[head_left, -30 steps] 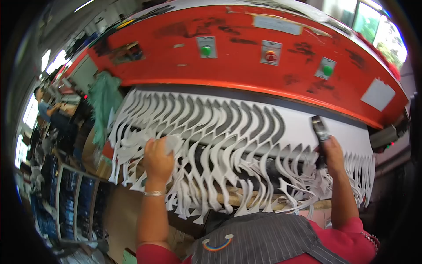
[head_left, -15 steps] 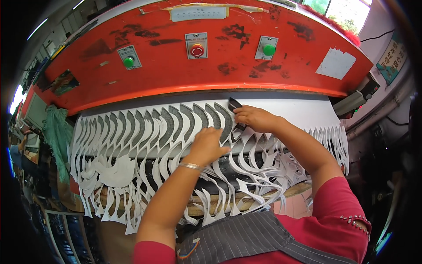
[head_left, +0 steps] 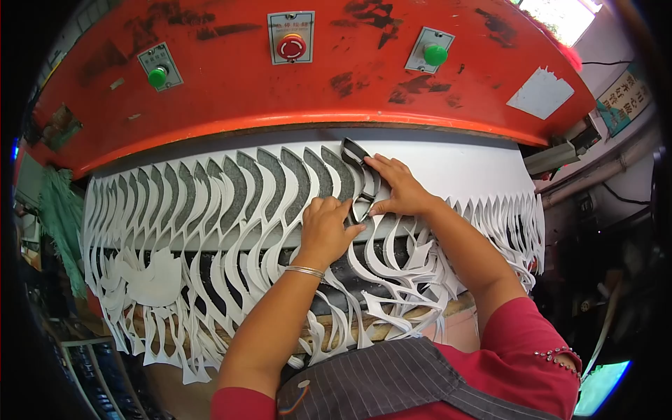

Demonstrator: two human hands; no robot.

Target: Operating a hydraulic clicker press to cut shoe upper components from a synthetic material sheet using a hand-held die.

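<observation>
A curved, dark metal cutting die (head_left: 369, 183) with an open S-like outline stands on the white sheet (head_left: 448, 157), right beside the last cut-out gap. My right hand (head_left: 404, 187) grips its right side, fingers near the upper part and thumb lower down. My left hand (head_left: 325, 227) rests on the cut strips, with thumb and forefinger apart at the die's lower left end; whether both touch it is hard to tell. Left of the die, the sheet is a row of wavy white strips (head_left: 280, 241) with grey, leaf-shaped gaps between them.
A red machine beam (head_left: 231, 91) spans the far side, bearing two green buttons (head_left: 435, 54) and a red stop button (head_left: 292, 46). Loose white offcuts (head_left: 157, 276) hang over the near wooden edge (head_left: 325, 332). Green cloth (head_left: 63, 224) hangs at the left.
The die has come down and turned, now lying along the curve of the last gap. My right hand moved with it. My left hand stays close by, and the view has shifted.
</observation>
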